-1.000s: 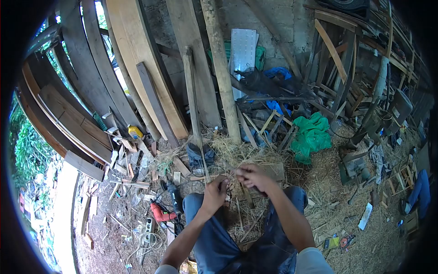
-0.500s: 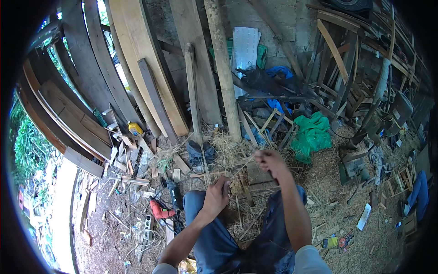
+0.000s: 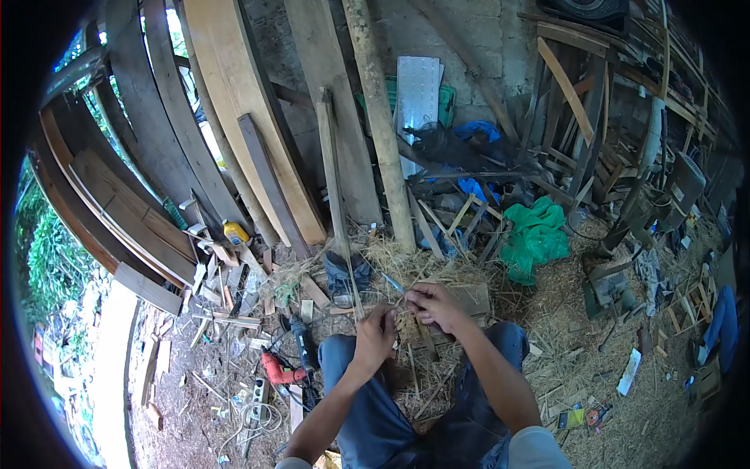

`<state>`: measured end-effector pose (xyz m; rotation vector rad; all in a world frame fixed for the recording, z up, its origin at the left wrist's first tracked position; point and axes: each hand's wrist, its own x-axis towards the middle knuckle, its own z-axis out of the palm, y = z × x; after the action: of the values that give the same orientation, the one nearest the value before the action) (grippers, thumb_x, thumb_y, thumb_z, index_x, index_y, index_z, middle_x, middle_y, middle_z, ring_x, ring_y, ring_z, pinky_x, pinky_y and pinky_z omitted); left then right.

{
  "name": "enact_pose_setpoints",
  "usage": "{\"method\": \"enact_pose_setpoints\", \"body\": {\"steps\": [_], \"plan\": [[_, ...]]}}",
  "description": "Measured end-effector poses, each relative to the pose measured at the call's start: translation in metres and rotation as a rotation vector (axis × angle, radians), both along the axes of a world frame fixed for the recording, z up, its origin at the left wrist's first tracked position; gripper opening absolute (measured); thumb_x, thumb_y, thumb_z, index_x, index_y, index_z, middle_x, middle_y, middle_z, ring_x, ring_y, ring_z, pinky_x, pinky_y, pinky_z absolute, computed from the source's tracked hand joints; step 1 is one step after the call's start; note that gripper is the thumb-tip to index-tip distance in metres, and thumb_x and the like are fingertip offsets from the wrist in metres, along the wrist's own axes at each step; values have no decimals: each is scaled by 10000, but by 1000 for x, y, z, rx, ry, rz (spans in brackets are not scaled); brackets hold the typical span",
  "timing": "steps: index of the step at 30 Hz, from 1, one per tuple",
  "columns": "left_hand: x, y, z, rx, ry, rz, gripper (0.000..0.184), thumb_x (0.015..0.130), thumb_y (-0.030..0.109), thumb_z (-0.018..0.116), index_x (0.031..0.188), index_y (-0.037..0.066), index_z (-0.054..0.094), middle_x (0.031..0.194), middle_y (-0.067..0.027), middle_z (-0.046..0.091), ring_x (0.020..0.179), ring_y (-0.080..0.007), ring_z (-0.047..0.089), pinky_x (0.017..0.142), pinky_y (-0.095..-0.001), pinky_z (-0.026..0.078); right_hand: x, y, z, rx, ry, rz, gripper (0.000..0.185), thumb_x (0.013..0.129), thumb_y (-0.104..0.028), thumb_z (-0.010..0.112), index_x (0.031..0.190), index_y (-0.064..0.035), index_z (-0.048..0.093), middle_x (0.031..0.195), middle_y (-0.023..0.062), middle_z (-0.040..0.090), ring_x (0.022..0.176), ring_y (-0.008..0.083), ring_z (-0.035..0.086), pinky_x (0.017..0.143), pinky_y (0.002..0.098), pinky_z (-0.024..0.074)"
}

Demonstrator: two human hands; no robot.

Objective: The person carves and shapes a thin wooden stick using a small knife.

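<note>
My left hand is closed in a pinch above my left knee, on what looks like a thin pale strip running up and away from the fingers. Just right of it, nearly touching, my right hand is wrapped round a slender tool. Its blue-grey, knife-like tip points up and left, while its handle is hidden by the fingers. Below the hands, a wooden block lies among straw-like shavings between my knees.
Left of my leg lie a red power drill, a dark grinder-like power tool and a power strip with a looped cord. Tall planks lean ahead. A green plastic bag sits at right among scrap wood.
My right hand has come down and left, close to my left hand, and the blue-grey tip now shows beyond its fingers. The left hand has stayed nearly in place; the view has shifted slightly.
</note>
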<state>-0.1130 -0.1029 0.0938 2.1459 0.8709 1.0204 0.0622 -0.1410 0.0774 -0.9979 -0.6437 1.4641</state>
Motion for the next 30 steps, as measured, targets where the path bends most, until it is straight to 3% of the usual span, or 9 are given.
{"method": "enact_pose_setpoints", "body": {"steps": [1,5,7,9,11,14,18,23,30], "plan": [[-1,-2,1,-8,-10,2,55,865,28,574,908,1,596,630,-145,583,533,-215,593,513,-325,439,5,1,0,-22,7,27,180,923,-162,574,1017,-10,595,718,28,555,464,31,354,401,186,274],[-4,-9,1,60,-15,-23,56,863,22,575,913,3,591,635,-172,576,541,-263,594,515,-335,435,21,-1,3,-48,31,35,174,915,-157,576,987,-1,601,706,13,549,460,34,355,397,189,271],[-9,-10,9,32,14,-47,58,873,16,561,928,3,570,622,-169,573,551,-278,609,513,-351,444,29,1,9,-119,-162,-71,166,899,-156,586,958,-2,608,683,-6,541,450,37,355,389,195,266],[-18,-17,17,2,47,-68,61,883,9,547,943,2,550,609,-165,570,561,-292,625,511,-366,452,64,7,-12,-117,-184,-361,170,879,-144,595,954,8,608,664,-11,532,440,39,351,381,200,263],[-28,-21,25,-41,19,-38,49,873,8,559,921,-1,558,599,-153,562,526,-248,607,505,-366,445,100,1,-11,-14,-44,-470,173,876,-153,600,961,-3,612,651,-16,523,435,43,350,379,204,270],[-39,0,3,12,90,27,29,860,4,565,888,-4,567,602,-152,566,513,-246,601,497,-366,442,96,-10,-9,-4,-59,-417,196,878,-164,602,1003,-14,616,658,-12,519,442,45,360,383,200,280],[-20,5,-5,-20,60,49,25,847,-7,563,868,-5,576,615,-169,574,533,-282,605,505,-369,444,21,-11,6,-127,-157,-115,251,923,-159,560,1116,-1,581,686,1,524,475,40,360,395,188,278],[-1,-3,0,46,-2,57,51,851,11,580,897,-5,596,647,-146,595,554,-236,602,514,-342,442,-22,-1,0,-10,-12,98,188,926,-156,565,1033,-4,594,703,2,528,478,36,356,403,189,275],[-17,-8,-2,-81,-41,-34,44,869,18,570,906,3,588,595,-145,576,511,-201,617,467,-340,437,32,3,0,-121,26,-92,166,926,-152,561,925,4,617,670,-6,514,461,35,350,398,191,253]]}}
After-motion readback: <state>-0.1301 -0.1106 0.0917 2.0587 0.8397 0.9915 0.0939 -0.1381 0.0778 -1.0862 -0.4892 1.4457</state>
